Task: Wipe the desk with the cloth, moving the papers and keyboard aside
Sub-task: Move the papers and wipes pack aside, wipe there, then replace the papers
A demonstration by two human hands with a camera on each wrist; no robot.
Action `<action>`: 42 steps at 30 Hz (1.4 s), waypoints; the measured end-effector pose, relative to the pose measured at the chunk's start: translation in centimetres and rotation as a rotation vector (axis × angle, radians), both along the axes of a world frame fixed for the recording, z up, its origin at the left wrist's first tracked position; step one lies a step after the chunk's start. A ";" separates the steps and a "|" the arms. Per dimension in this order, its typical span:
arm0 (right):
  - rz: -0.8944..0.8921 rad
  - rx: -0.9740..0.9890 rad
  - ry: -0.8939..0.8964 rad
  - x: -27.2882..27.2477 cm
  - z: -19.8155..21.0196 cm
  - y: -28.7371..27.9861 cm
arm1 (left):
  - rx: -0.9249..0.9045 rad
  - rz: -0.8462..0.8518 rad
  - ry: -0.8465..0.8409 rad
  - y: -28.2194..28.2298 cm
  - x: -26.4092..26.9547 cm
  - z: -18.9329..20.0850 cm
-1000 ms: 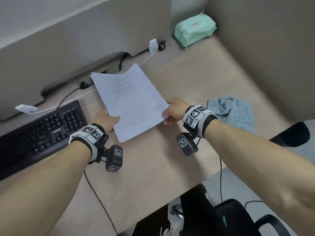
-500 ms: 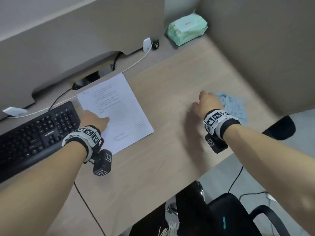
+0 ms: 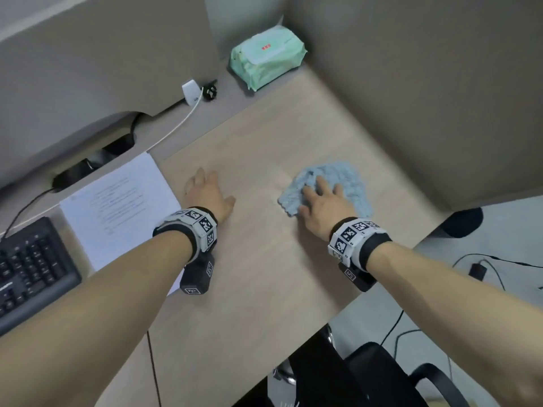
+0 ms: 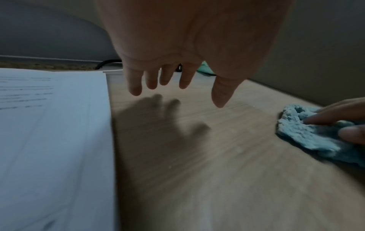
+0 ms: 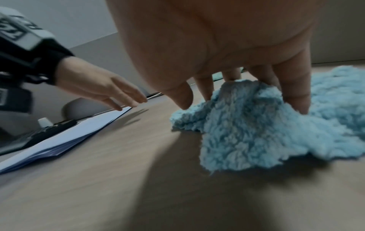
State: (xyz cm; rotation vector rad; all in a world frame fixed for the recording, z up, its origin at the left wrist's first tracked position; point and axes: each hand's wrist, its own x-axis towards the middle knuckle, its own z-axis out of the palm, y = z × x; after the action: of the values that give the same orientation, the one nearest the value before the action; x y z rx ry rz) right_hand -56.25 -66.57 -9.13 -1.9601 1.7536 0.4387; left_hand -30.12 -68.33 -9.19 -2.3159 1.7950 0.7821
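Wiping is about to start: the right hand (image 3: pixel 321 201) bunches the blue cloth (image 3: pixel 338 183) on the bench (image 3: pixel 264 289), fingers curled into it. The left hand (image 3: pixel 208 195) hovers open and empty beside the papers (image 3: pixel 117 207), keyboard (image 3: pixel 32 271) beyond. Next, probably a firm sweep across bare wood.
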 end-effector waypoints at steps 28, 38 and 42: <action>0.222 -0.236 0.014 -1.3 -2.8 -20.6 | 0.185 0.119 -0.114 -6.5 1.0 -0.9; 0.477 -0.110 -0.111 4.2 -2.2 -13.0 | 0.183 0.142 -0.113 -6.4 0.6 -0.3; 0.232 -0.115 -0.087 -0.2 -2.2 -15.3 | 0.171 0.150 -0.121 -6.3 0.5 -0.7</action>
State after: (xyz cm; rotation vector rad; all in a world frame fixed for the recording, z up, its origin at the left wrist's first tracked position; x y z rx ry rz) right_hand -56.49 -81.89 -11.34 -2.2404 1.5358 0.3292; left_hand -29.60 -74.58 -9.85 -2.3504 1.4593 0.7636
